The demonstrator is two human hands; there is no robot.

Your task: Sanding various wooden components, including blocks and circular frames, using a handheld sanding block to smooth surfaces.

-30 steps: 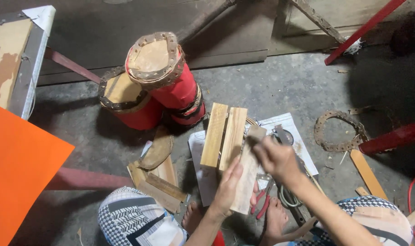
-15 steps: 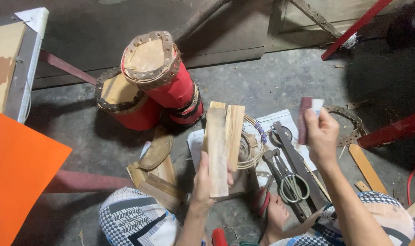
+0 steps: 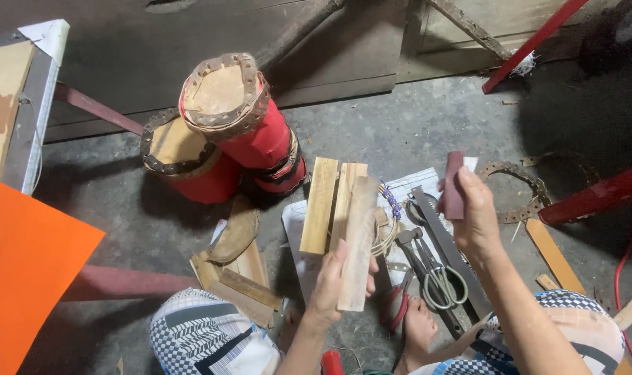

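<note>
My left hand (image 3: 340, 281) grips the lower end of a bundle of flat wooden slats (image 3: 336, 222), held upright over the floor. My right hand (image 3: 477, 219) is raised to the right of the slats and pinches a small dark red sanding piece (image 3: 454, 186) between thumb and fingers. Below the two hands lie a saw blade (image 3: 444, 239), scissors (image 3: 441, 281) and red-handled pliers (image 3: 398, 305) on a sheet of paper (image 3: 413, 187). A coil of thin cord (image 3: 386, 229) sits just behind the slats.
Two red drums (image 3: 243, 132) with laced skins lie on the concrete floor at the back. More wood pieces (image 3: 239, 285) lie left of my knee. An orange board (image 3: 24, 271) fills the left edge. A red metal bar (image 3: 593, 198) and a studded ring (image 3: 513, 187) are at the right.
My right hand has let go of the slats and lifted away to the right with the dark red sanding piece. My left hand has turned the slats more upright.
</note>
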